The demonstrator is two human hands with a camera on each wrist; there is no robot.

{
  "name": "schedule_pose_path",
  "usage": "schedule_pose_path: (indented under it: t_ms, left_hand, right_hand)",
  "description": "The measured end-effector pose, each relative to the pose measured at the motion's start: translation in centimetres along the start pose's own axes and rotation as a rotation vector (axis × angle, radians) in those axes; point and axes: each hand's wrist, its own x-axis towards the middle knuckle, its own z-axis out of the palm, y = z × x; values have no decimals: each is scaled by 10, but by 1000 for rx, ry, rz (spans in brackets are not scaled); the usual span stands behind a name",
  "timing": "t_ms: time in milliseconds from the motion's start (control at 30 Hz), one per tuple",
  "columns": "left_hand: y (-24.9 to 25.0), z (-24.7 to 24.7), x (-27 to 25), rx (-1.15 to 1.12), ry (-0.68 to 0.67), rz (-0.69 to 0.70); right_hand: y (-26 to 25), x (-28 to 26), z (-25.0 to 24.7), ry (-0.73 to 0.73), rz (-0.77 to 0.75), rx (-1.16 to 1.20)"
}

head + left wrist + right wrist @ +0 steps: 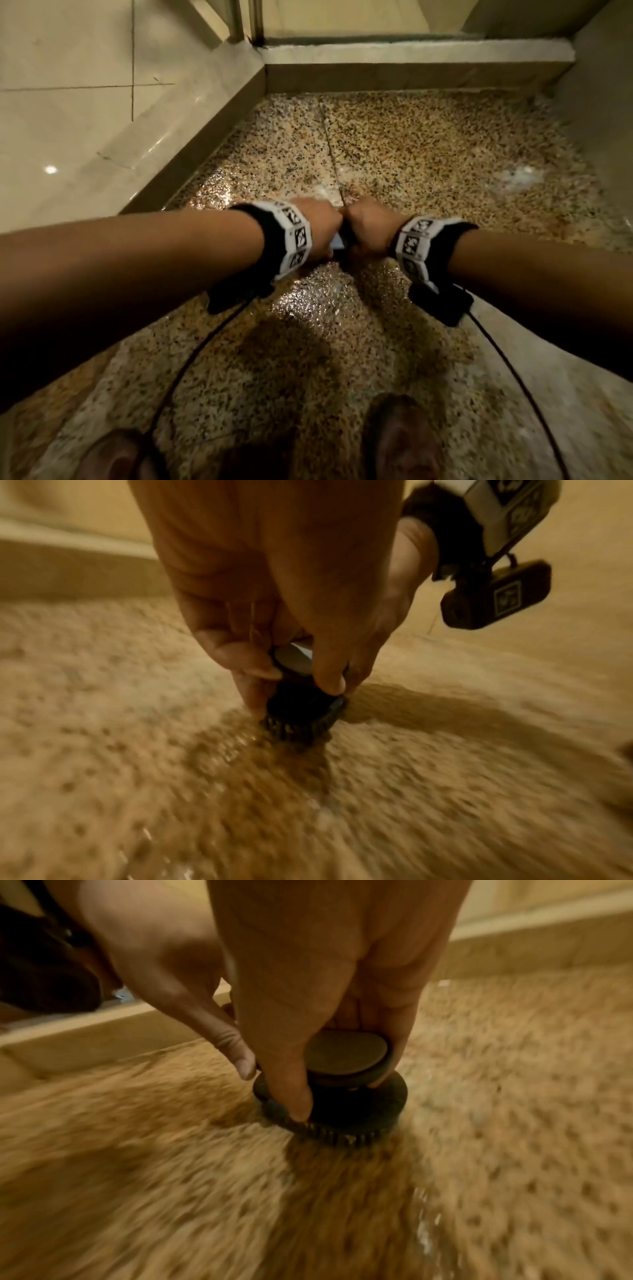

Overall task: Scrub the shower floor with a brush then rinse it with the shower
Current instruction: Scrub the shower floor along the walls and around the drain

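Head view: both hands (342,229) around unlabelled brush (346,1096).

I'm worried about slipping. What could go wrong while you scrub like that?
The floor looks wet and shiny, so the feet might slip. Both hands, left and right, crowd one small brush, so fingers near the bristles could scrape the rough floor.
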Motion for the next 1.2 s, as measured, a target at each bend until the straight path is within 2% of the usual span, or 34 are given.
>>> schedule_pose_path:
  t_ms: [67, 167, 233, 367, 433, 500, 633, 767, 867, 1000, 1033, 1100, 1200]
  left_hand:
    - [-1, -7, 9, 4, 17, 29]
    - [18, 11, -8, -1, -116, 95]
    - [23, 24, -12, -16, -153, 81]
    - [2, -8, 19, -8, -7, -58]
    - [1, -14, 28, 42, 62, -55]
    - [10, -3, 17, 8, 100, -54]
    - [30, 33, -4, -82, 94, -41]
    - [22, 5, 19, -115, 151, -73]
    - [23, -15, 25, -71, 167, -87]
    - [53, 20, -6, -37, -2, 33]
    - [54, 28, -9, -32, -5, 28]
    - [44, 20, 8, -85, 61, -25]
    - [23, -2, 43, -100, 213, -124]
  right_hand:
    - [4, 6, -2, 35, 5, 6]
    - [-4, -28, 23, -87, -17, 37]
    - [-1, -41, 32, -83, -19, 84]
    - [21, 3, 1, 22, 92, 96]
    - [27, 15, 0, 114, 109, 69]
    - [24, 3, 14, 144, 110, 64]
    - [23, -26, 51, 171, 38, 8]
    - [38, 3, 35, 256, 159, 88]
    - [34, 5, 22, 237, 188, 136]
    - [25, -44, 57, 165, 79, 70]
    - [29, -46, 64, 166, 62, 47]
    - [34, -28, 54, 230, 98, 89]
    - [40, 11, 32, 335, 278, 189]
